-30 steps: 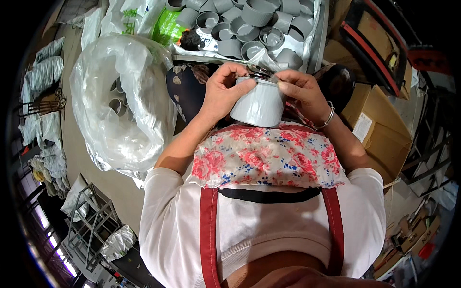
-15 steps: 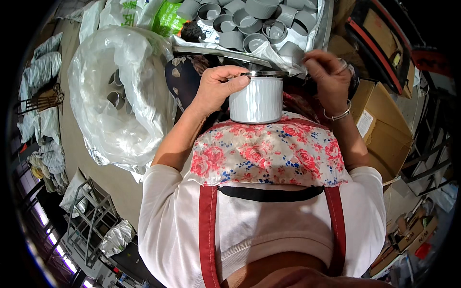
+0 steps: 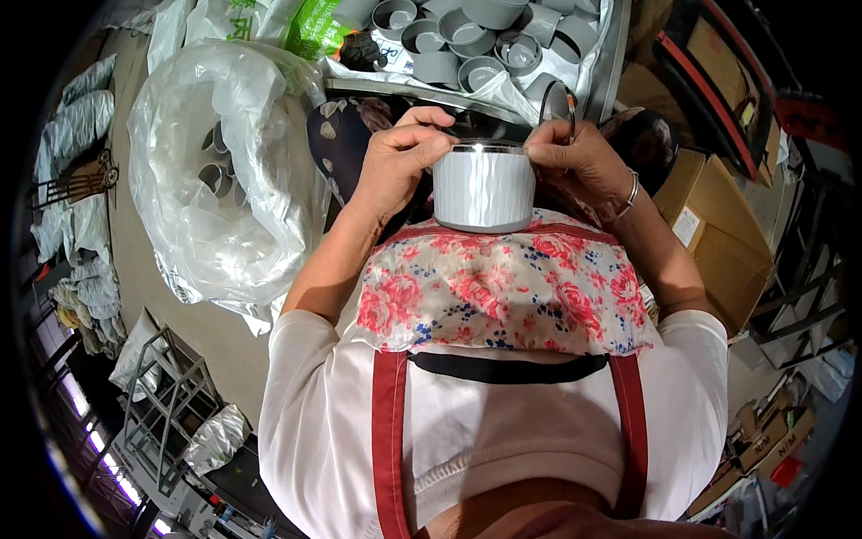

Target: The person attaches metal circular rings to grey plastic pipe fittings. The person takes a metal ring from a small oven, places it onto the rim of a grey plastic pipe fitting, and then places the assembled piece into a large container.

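Between the two hands: a white pot (image 3: pixel 484 190) is tilting away from the chest, its side wall facing the view, a shiny band (image 3: pixel 488 149) circling its rim at the far end
Left hand (image 3: pixel 395 160): thumb and fingers are pinching the pot's rim at its left side, appearing clamped on that edge
Right hand (image 3: pixel 585 163): the thumb is touching the pot's rim at its right side, while the fingers are apparently closing on a dark-edged hoop
Dark-edged hoop (image 3: pixel 572 106): it is standing on edge, just beyond the pot's rim and to its right; whether its middle is bare or clear is not showing plainly
Step at the rim: by judgement, both hands are working at the pot's banded end, the left steadying, the right managing the hoop
Next move at the rim: it would probably be calling for an unshifting left pinch, with the right fingers guiding the hoop clear of the band
Flowered apron (image 3: pixel 485 305): it is spreading below the pot, just beside or touching its base
Grey cups (image 3: pixel 465 34): they are lying heaped beyond the pot, in a lined metal tray (image 3: pixel 613 58)
Plastic bag (image 3: pixel 166 180): it is slumping well left of the pot, grey pieces showing inside
Cardboard box (image 3: pixel 732 256): it is gaping to the right of the pot, past the right wrist
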The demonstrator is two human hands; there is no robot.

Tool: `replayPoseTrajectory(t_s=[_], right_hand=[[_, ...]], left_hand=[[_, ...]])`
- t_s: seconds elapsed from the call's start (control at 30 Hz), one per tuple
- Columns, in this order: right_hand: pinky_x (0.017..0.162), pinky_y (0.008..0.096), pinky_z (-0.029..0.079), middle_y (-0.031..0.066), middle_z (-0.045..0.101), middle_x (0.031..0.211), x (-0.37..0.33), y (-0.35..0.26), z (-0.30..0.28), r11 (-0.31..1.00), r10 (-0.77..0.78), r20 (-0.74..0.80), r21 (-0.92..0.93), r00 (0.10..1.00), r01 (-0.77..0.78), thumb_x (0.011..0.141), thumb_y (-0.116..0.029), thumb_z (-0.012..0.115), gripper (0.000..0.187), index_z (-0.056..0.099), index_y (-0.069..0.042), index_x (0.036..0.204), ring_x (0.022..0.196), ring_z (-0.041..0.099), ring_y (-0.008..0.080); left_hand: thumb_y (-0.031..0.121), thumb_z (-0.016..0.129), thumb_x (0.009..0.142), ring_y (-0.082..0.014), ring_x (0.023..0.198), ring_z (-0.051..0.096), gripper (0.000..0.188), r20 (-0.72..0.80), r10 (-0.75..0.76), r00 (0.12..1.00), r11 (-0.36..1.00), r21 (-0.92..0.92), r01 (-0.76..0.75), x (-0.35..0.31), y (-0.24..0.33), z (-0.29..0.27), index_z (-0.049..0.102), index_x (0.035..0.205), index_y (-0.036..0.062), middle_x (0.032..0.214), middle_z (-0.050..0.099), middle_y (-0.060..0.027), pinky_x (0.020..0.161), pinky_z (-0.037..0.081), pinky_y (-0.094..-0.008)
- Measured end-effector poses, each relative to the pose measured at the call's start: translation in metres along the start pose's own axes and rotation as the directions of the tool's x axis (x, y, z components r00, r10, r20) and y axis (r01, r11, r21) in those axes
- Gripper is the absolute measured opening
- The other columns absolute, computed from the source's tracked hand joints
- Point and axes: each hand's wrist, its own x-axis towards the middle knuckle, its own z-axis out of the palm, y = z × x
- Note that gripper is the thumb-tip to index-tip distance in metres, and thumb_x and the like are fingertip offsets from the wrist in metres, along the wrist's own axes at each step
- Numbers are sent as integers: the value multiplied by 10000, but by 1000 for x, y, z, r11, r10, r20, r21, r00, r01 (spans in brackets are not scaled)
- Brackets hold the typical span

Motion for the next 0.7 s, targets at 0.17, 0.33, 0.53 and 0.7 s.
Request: replayPoseTrajectory(t_s=[0.17, 0.33, 0.53, 0.7], right_hand=[[463, 184, 308, 12, 537, 723, -4, -5, 8, 971, -155, -4, -184, 988, 152, 752, -124, 657, 141, 569, -24, 707, 514, 383, 55], [450, 158, 300, -24, 534, 734, -7, -3, 24, 950, -303, -165, 27, 939, 311, 789, -145, 624, 113, 599, -37, 813, 523, 424, 29], [477, 165, 375, -8, 556, 718, -2, -4, 40, 963, -168, -245, 164, 955, 212, 837, -164, 575, 172, 590, -10, 914, 564, 490, 32], [481, 158, 371, -15, 551, 678, -9, -14, 46, 983, -183, -133, -25, 974, 182, 848, -192, 571, 207, 591, 14, 833, 569, 473, 14]], left_hand=[[291, 628, 780, -151, 942, 518, 419, 39, -220, 975, 966, -130, 224, 4, 9, 0, 551, 1063, -7, 1095, 501, -86, 809, 424, -270], [258, 524, 819, -221, 970, 563, 481, 175, -469, 866, 799, -334, 500, 2, 34, 10, 424, 1190, -31, 1090, 549, -141, 837, 466, -325], [169, 516, 833, -158, 836, 576, 246, 29, -439, 898, 847, -321, 424, 10, 51, 36, 518, 999, -14, 955, 579, -104, 753, 481, -287], [118, 568, 822, -103, 731, 564, 111, -4, -434, 901, 875, -242, 420, 5, 66, 45, 546, 754, 34, 806, 597, -67, 665, 475, -235]])
